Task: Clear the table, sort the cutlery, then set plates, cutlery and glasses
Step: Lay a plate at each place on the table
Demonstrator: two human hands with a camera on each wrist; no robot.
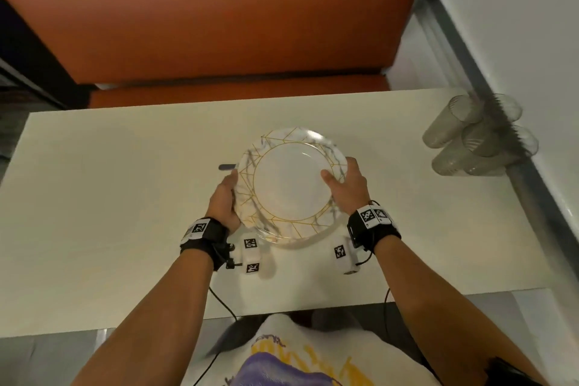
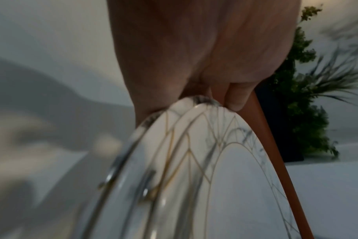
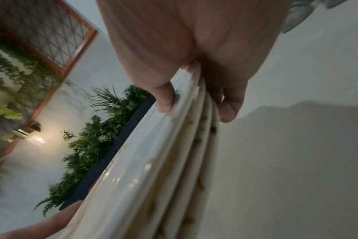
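A dining booth by a white wall, lit by a warm lamp.

A cream-topped bench (image 1: pixel 125 197) stood before an orange upholstered booth seat (image 1: pixel 219 25), whose cushion (image 1: pixel 238 92) ran just behind the far edge. On the right a white wall (image 1: pixel 517 25) met the bench along a grey metal rail (image 1: pixel 470 72). In the right wrist view, a dark planter (image 3: pixel 112 145) filled with green foliage (image 3: pixel 92 134) sat against a pale wall, near a glowing glass wall lamp (image 3: pixel 34 139) and a wood-framed lattice window (image 3: pixel 45 32) hung with climbing leaves. The left wrist view showed the same greenery (image 2: pixel 300 97), blurred.
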